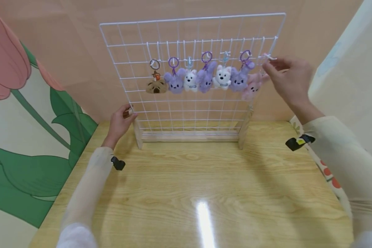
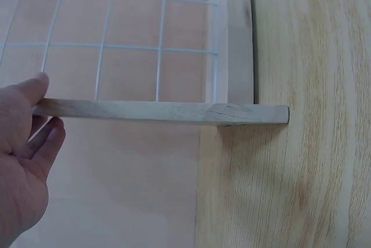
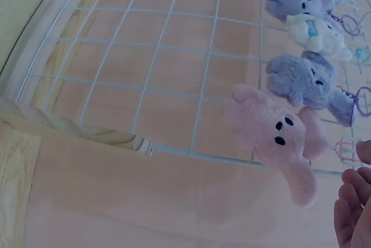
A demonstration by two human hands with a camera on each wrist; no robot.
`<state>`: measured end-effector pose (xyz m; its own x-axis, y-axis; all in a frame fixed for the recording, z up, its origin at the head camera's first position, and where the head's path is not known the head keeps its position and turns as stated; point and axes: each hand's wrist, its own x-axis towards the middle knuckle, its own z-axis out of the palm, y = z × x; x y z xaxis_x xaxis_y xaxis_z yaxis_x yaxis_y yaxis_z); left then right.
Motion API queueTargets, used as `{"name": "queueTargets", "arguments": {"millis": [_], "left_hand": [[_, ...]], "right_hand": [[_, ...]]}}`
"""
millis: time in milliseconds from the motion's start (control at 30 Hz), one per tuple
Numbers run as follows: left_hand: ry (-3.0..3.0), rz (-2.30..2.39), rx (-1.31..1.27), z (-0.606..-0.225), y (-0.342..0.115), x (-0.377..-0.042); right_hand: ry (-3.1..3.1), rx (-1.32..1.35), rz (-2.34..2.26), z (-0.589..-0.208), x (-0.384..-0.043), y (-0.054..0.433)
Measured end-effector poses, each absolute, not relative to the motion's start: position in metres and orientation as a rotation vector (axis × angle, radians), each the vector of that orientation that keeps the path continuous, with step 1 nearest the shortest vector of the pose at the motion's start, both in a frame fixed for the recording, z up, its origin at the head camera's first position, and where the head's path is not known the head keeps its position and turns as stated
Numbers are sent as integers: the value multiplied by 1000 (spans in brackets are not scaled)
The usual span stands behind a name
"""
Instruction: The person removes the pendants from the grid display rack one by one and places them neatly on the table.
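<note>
A white wire grid rack (image 1: 186,111) stands upright on wooden legs. My left hand (image 1: 121,120) grips the top of its left wooden leg (image 2: 156,110) between thumb and fingers. At the rack's right end, my right hand (image 1: 292,77) has its thumb and curled fingers at the pink beaded loop (image 3: 348,150) of a pink plush keychain (image 3: 269,123), beside a white hook tip (image 1: 271,57). The contact is partly hidden. Purple plush keychains (image 1: 175,82), white dog keychains (image 1: 222,77) and a brown plush keychain (image 1: 156,86) hang from hooks along the same row.
The rack stands at the back of a wood-grain table (image 1: 186,179), close to a peach backdrop (image 1: 65,62). A tulip-patterned panel (image 1: 37,117) is on the left. A pale curtain (image 1: 353,75) hangs at the right.
</note>
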<state>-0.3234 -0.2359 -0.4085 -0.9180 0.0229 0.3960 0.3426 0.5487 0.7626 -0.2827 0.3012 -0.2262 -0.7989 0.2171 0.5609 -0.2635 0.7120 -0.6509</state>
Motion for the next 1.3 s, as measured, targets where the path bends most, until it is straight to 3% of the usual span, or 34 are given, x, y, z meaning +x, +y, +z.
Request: {"name": "queueTargets", "arguments": {"millis": [600, 833, 1300], "left_hand": [[-2450, -1390, -299, -404, -235, -322], [-2468, -1390, -289, -403, -236, -321], [-2461, -1397, -315, -406, -237, -324]], "right_hand": [[-2253, -43, 859, -223, -289, 291], [-2267, -29, 890, -214, -271, 276], [-2151, 88, 912, -225, -289, 296]]}}
